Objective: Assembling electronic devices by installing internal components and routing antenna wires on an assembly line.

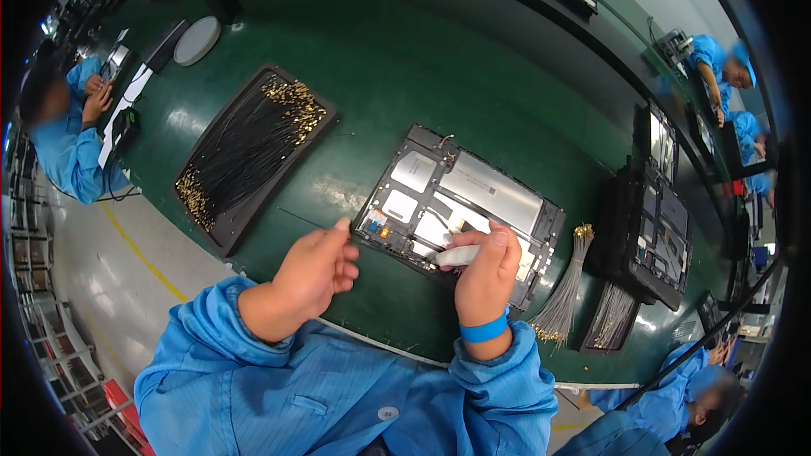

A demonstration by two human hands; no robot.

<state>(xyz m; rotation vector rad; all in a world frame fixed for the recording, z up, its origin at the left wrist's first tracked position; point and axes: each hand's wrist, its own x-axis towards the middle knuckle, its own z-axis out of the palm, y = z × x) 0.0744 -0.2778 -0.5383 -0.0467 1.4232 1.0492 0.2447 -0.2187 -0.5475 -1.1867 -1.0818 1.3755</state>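
My left hand (314,277) is closed in a pinch by the near left corner of an opened tablet-like device (494,190). A thin black cable (302,218) runs out to the left from its fingertips. Over the device's near edge, my right hand (486,279) is closed round a small white tool (457,257), its exact kind partly hidden by the fingers. The device lies tilted on the green table, with silver battery-like plates and a circuit board exposed. Left of it, a dark tray (230,236) holds many black cables (245,148) with gold-coloured ends.
A tied bundle of grey cables (568,291) lies right of the device, beside a dark tray with more grey cables (615,317). Farther right stand stacked open devices (655,241). A round grey disc (198,40) lies far left. People in blue work at both sides.
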